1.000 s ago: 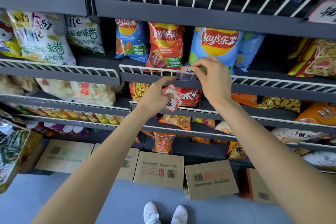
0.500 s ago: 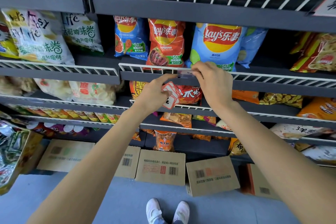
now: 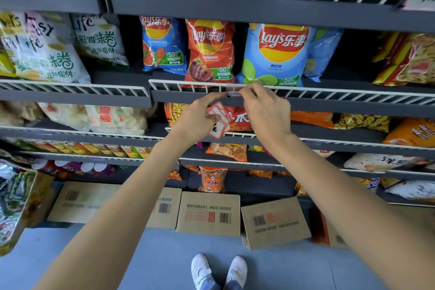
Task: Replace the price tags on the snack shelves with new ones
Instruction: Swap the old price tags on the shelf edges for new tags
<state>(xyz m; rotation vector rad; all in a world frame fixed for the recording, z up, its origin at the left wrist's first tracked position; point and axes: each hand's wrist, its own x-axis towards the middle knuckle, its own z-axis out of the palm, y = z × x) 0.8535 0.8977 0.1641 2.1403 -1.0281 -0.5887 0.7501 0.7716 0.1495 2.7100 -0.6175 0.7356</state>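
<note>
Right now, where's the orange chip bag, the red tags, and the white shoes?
Orange chip bag [image 3: 209, 52], head view, bag's front.
Red tags [image 3: 220, 120], head view, fanned cards in left hand [image 3: 197, 117].
White shoes [image 3: 202, 268], head view, left shoe's top.

Cardboard boxes [image 3: 208, 213] on grey floor, white shoes [image 3: 219, 271] just below them, foil bags [image 3: 14, 200] left of them

Both hands crowd the white wire rail [image 3: 329, 95] at the shelf edge [image 3: 188, 99]; right hand [image 3: 264, 110] and left hand [image 3: 197, 120] nearly touch, leaving little gap between. Chip bags [image 3: 209, 49] stand just behind the rail, blocking reach inward. The left hand's stack of red tags [image 3: 219, 120] fills the space under the edge. Rail to the left and far right is open. Cardboard boxes [image 3: 208, 213] line the floor [image 3: 141, 261] below.
</note>
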